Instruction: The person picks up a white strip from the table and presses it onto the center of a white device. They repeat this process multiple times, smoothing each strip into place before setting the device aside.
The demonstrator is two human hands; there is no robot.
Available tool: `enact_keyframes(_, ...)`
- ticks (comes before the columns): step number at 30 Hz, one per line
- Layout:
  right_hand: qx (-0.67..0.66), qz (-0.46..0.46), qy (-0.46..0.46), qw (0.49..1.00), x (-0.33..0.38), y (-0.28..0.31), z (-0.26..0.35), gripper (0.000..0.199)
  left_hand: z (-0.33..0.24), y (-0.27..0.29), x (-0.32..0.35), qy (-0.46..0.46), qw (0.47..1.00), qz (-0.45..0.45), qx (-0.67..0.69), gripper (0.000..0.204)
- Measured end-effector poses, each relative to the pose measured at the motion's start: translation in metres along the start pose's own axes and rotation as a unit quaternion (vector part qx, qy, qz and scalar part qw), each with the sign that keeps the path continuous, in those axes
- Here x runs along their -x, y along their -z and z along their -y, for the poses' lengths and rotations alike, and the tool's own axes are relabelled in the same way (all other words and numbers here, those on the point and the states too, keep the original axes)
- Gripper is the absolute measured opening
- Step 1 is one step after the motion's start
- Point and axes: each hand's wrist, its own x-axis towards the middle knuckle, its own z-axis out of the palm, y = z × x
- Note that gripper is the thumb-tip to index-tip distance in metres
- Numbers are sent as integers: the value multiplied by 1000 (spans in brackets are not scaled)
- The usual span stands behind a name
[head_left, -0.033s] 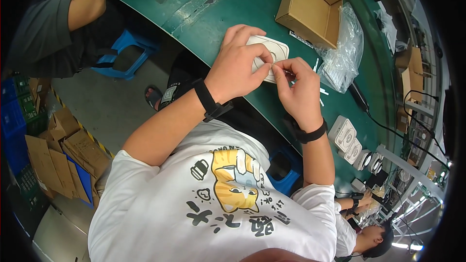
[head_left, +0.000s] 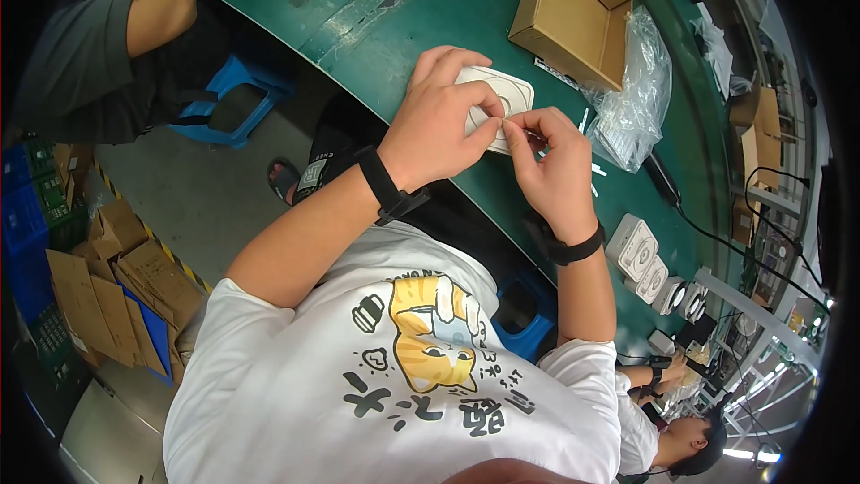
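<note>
A white rounded-square housing sits at the near edge of a green surface, partly covered by two hands. The left hand and right hand meet over it with fingertips pinched; whether they grip anything small cannot be told. Beyond stands an open cardboard box beside a clear plastic bag; similar white housings stand to the right.

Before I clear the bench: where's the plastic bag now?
In the head view, the plastic bag lies on the green table, up and right of the right hand, beside the cardboard box.
</note>
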Motion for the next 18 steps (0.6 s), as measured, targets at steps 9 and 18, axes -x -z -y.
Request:
enact_keyframes(9,-171,9,-131,976,17,6,-21,18,0,-1,0,2,1000,-13,-1,7)
enact_keyframes(18,-416,-213,-160,869,34,-44,-27,41,-43,-1,25,72,991,-16,-113,28)
